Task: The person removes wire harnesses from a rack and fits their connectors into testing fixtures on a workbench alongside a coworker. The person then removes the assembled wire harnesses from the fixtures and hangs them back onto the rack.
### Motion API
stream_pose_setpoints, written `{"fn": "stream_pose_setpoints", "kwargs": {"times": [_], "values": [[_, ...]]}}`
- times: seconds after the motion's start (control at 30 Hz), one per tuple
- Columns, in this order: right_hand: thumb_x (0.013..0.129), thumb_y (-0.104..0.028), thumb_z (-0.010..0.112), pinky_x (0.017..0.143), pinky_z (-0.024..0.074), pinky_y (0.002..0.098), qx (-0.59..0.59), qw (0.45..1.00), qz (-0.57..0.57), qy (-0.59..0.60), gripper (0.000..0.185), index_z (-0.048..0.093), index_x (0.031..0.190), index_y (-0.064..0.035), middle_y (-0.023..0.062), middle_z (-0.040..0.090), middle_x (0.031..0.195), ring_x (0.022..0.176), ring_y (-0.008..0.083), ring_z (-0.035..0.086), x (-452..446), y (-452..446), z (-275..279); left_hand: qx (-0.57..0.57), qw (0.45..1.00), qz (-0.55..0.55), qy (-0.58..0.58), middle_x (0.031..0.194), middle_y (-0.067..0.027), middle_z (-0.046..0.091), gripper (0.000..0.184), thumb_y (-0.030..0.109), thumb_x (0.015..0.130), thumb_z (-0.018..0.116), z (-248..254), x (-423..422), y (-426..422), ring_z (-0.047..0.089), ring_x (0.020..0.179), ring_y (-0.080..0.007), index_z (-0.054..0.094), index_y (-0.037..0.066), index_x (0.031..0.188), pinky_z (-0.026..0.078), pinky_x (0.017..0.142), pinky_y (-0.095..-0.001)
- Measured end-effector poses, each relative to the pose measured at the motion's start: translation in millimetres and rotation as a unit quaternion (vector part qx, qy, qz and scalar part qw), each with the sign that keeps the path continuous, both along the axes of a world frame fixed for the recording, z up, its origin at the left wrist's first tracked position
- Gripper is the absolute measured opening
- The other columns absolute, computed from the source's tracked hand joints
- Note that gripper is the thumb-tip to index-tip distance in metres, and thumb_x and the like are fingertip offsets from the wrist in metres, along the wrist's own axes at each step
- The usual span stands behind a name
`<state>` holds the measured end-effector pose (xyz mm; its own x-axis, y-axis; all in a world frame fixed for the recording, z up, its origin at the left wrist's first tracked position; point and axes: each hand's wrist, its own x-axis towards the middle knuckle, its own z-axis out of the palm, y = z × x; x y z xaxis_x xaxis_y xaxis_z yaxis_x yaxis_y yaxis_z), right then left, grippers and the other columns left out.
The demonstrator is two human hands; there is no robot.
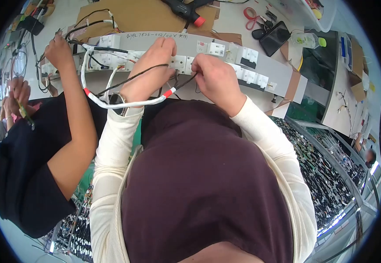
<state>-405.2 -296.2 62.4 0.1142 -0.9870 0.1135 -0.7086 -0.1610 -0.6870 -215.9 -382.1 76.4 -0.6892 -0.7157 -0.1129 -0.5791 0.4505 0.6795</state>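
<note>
A wire harness [125,105] in white sleeving with red bands loops below my left wrist. Its black braided part [186,81] runs up to my right hand [214,76], whose fingers are closed around it. My left hand [155,61] is over the grey board [155,40], its fingers bent and closed above the white connector blocks [179,63]. What those fingers hold is hidden. A thin black cable [133,78] crosses over the back of this hand. More white connector blocks [249,76] stand along the board to the right of my right hand.
At left a co-worker's hand [59,50] holds wires near the board's end. Behind the board are a black tool with a red tip [199,20], red-handled scissors [252,19], a phone [274,38] and a clear bottle [304,40]. Cables fill racks [313,162] below right.
</note>
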Motion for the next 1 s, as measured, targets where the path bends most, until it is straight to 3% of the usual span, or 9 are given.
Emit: {"fn": "stream_pose_setpoints", "kwargs": {"times": [0.53,0.63,0.67,0.7,0.73,0.77,0.87,0.97,1.0], "values": [[0.066,-0.028,0.089,0.097,0.0441,0.0467,-0.185,0.978,-0.019,0.098,0.062,0.056,0.114,-0.0074,0.0160,0.058,0.122,0.112,0.0380,0.055,-21,8,-13,-0.025,0.991,0.133,-0.004,0.067,-0.0122,0.060,0.020,0.019,0.090,0.070,-2,25,68,0.060,0.062,-0.0312,0.061,0.001,0.086,0.047,0.060,-0.0395],[0.069,-0.027,0.087,0.101,0.0425,0.0435,-0.129,0.979,0.027,-0.157,0.067,0.054,0.123,-0.0041,0.0156,0.059,0.123,0.116,0.0348,0.055,-4,73,-20,0.502,0.776,0.170,0.342,0.080,-0.0068,0.065,0.018,0.018,0.101,0.056,7,53,98,0.060,0.060,-0.0135,0.064,0.002,0.104,0.050,0.056,-0.0303],[0.070,-0.030,0.086,0.102,0.0421,0.0431,0.010,0.971,0.080,-0.227,0.070,0.053,0.125,-0.0037,0.0137,0.058,0.124,0.117,0.0335,0.055,4,85,-16,0.550,0.629,0.140,0.531,0.085,-0.0071,0.064,0.019,0.016,0.102,0.054,-9,60,109,0.059,0.061,-0.0128,0.062,0.003,0.113,0.050,0.057,-0.0280],[0.084,-0.030,0.075,0.100,0.0430,0.0422,-0.004,0.969,0.049,-0.243,0.044,0.057,0.113,-0.0030,0.0109,0.062,0.114,0.111,0.0300,0.057,5,88,-9,0.553,0.631,0.136,0.528,0.085,-0.0071,0.064,0.019,0.016,0.102,0.054,4,45,113,0.059,0.061,-0.0128,0.062,0.003,0.113,0.050,0.057,-0.0280],[0.097,-0.027,0.059,0.089,0.0469,0.0376,0.308,0.842,0.183,-0.403,0.026,0.059,0.097,-0.0015,0.0071,0.062,0.096,0.094,0.0249,0.058,-6,91,-17,0.519,0.584,0.303,0.546,0.087,-0.0065,0.061,0.020,0.014,0.101,0.056,21,21,119,0.056,0.062,-0.0115,0.058,0.004,0.117,0.050,0.060,-0.0264],[0.101,-0.027,0.052,0.080,0.0452,0.0345,0.284,0.850,0.113,-0.429,0.028,0.055,0.087,-0.0028,0.0054,0.057,0.085,0.083,0.0215,0.053,-7,96,-17,0.469,0.520,0.460,0.546,0.088,-0.0059,0.057,0.024,0.013,0.100,0.057,31,6,122,0.054,0.063,-0.0101,0.054,0.004,0.121,0.049,0.062,-0.0248],[0.109,-0.034,0.037,0.056,0.0261,0.0301,0.280,0.645,-0.018,-0.711,0.048,0.032,0.067,-0.0114,-0.0022,0.027,0.064,0.059,0.0130,0.026,-21,82,15,0.501,0.719,0.179,0.447,0.093,-0.0043,0.056,0.035,0.016,0.098,0.062,-16,19,135,0.056,0.071,-0.0134,0.047,0.006,0.127,0.049,0.069,-0.0266],[0.110,-0.040,0.028,0.057,0.0211,0.0306,0.242,0.646,0.008,-0.724,0.051,0.023,0.067,-0.0139,-0.0022,0.019,0.065,0.059,0.0136,0.020,-25,46,65,0.404,0.899,-0.068,0.157,0.086,-0.0039,0.061,0.020,0.018,0.099,0.059,1,-27,138,0.057,0.075,-0.0142,0.055,0.003,0.111,0.046,0.069,-0.0282],[0.110,-0.042,0.030,0.063,0.0357,0.0288,0.229,0.618,0.082,-0.748,0.053,0.049,0.072,-0.0095,-0.0004,0.041,0.068,0.063,0.0147,0.038,-33,31,56,0.404,0.899,-0.073,0.155,0.086,-0.0039,0.061,0.020,0.018,0.099,0.059,4,-38,133,0.057,0.075,-0.0142,0.055,0.003,0.111,0.046,0.069,-0.0282]]}}
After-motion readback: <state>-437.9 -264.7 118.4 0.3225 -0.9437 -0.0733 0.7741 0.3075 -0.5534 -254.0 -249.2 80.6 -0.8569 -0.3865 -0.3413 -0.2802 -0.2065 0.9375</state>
